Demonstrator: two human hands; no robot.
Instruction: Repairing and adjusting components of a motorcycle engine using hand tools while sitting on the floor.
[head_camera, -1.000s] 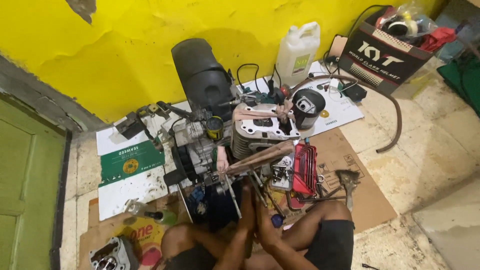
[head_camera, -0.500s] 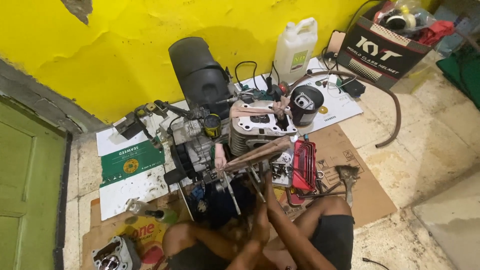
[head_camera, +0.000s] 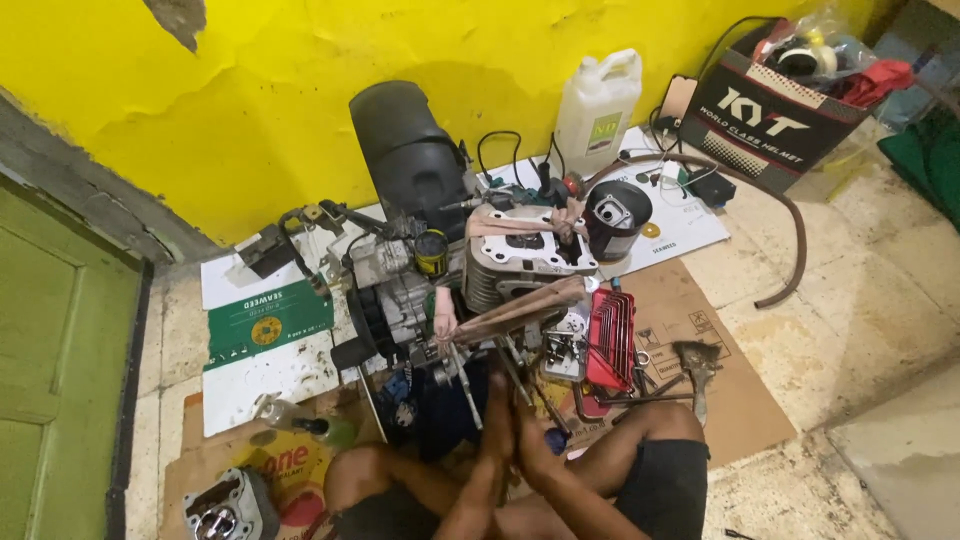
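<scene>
A motorcycle engine (head_camera: 520, 262) with a finned grey cylinder stands on cardboard on the floor, and a black airbox (head_camera: 405, 150) rises behind it. My left hand (head_camera: 497, 418) and my right hand (head_camera: 531, 444) are pressed close together just below the engine's front, among thin metal rods (head_camera: 463, 383). The frame is too small to show what the fingers hold. A brown rag (head_camera: 520, 305) lies across the engine above my hands. My bare knees frame the hands at the bottom.
A red tool holder (head_camera: 610, 340) and a brush (head_camera: 697, 362) lie to the right on cardboard (head_camera: 740, 400). Behind are a white jug (head_camera: 597, 105), a black cylinder part (head_camera: 618, 218), a hose (head_camera: 790, 250) and a bag (head_camera: 775, 120). Yellow wall behind, green door (head_camera: 60, 380) at the left.
My hands stay together under the engine and have shifted slightly upward toward it. The view has tilted a little.
</scene>
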